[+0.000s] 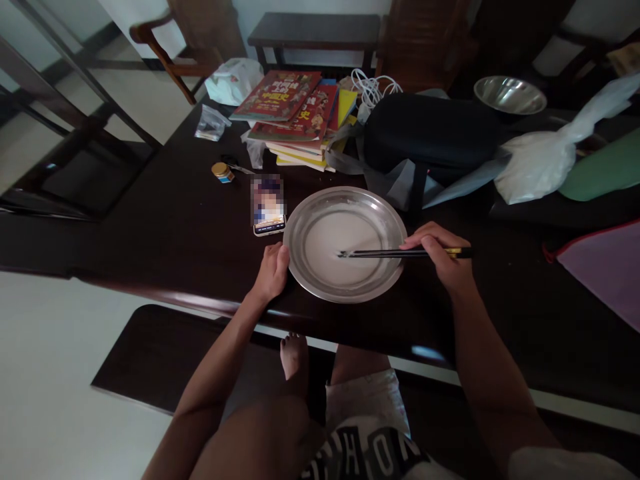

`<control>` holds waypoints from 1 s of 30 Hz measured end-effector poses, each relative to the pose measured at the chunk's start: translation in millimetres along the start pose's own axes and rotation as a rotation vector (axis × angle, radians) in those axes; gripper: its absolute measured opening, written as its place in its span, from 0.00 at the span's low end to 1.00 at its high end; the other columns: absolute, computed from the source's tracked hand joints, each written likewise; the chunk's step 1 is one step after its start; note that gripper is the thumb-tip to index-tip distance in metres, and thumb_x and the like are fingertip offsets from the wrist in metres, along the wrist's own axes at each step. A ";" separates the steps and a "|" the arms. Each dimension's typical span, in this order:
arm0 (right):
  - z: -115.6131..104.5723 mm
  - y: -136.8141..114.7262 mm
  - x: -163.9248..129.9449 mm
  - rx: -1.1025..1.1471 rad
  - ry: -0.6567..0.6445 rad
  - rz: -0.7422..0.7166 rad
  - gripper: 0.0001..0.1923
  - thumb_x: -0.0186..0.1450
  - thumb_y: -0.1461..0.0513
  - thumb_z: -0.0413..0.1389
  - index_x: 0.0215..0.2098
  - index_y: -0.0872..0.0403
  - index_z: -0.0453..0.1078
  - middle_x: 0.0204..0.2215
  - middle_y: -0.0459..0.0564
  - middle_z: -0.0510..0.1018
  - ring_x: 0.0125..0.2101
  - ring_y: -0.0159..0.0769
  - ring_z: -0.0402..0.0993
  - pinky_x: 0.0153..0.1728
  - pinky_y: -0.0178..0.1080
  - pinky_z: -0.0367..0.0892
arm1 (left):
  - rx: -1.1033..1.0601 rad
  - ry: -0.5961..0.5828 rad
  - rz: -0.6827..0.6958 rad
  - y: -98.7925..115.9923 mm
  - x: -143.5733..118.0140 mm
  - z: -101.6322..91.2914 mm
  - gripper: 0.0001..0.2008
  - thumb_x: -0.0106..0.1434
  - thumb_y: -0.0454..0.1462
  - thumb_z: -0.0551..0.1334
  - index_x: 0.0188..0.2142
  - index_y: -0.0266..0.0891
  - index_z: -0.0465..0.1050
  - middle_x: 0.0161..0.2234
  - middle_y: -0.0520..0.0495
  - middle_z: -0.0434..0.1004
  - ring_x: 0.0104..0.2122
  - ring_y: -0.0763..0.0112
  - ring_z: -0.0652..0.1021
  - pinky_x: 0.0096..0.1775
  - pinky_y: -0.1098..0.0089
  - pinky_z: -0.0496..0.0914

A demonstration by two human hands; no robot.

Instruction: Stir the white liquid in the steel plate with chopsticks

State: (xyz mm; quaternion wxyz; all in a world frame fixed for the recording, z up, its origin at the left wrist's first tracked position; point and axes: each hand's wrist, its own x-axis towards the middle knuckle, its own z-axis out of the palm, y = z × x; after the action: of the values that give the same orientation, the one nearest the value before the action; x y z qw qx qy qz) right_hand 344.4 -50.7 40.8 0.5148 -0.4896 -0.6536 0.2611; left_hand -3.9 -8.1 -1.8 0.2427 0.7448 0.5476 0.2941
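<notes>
Chopsticks, a dark pair with a yellowish band near the top end, lie level over a round steel plate; tips sit near the plate's middle, close to its surface or on it, contact not clear. Right hand grips them at the upper end, fingers curled around the shafts, hand hanging over the plate's right rim.

Plate stands on the dark wooden table just in from the near edge. Shallow, wide flat rim. A thin pale whitish film covers its bottom; whether liquid or powder cannot be told.

Left hand rests at the plate's left rim, thumb against the metal, fingers loosely bent on the table, grasping nothing.

Phone, screen blurred, lies just beside the plate's left rim. A small jar with a gold lid stands further left, contents hidden.

Toward the far edge: a stack of books with red covers, a clear crumpled bag, a white coiled cable. A black bulky case lies behind the plate. Toward the far right corner a steel bowl stands, inside not visible. A white plastic bag slumps right of the case, knotted, contents not visible.

Person's knees and a bare foot show below the near edge, over a dark bench.
</notes>
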 end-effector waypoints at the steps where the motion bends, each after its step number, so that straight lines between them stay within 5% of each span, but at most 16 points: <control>1: 0.1 0.0 0.0 0.008 -0.013 -0.002 0.14 0.74 0.53 0.56 0.36 0.43 0.83 0.30 0.47 0.85 0.35 0.42 0.81 0.39 0.47 0.76 | -0.002 -0.002 -0.003 0.4 0.1 -0.2 0.35 0.74 0.60 0.35 0.25 0.44 0.63 0.28 0.41 0.76 0.32 0.58 0.75 0.45 0.53 0.73; 30: -0.2 1.1 -0.9 0.018 -0.045 -0.032 0.13 0.74 0.56 0.56 0.37 0.43 0.84 0.32 0.46 0.86 0.36 0.41 0.80 0.40 0.45 0.74 | -0.022 -0.012 0.005 -2.3 0.0 0.7 0.34 0.75 0.58 0.36 0.25 0.44 0.63 0.27 0.42 0.74 0.31 0.60 0.74 0.45 0.54 0.73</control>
State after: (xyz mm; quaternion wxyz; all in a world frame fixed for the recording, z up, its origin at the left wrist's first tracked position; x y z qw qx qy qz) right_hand 344.9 -51.1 39.5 0.5083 -0.4683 -0.6704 0.2698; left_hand -5.0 -7.5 -3.9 0.2534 0.7451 0.5412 0.2962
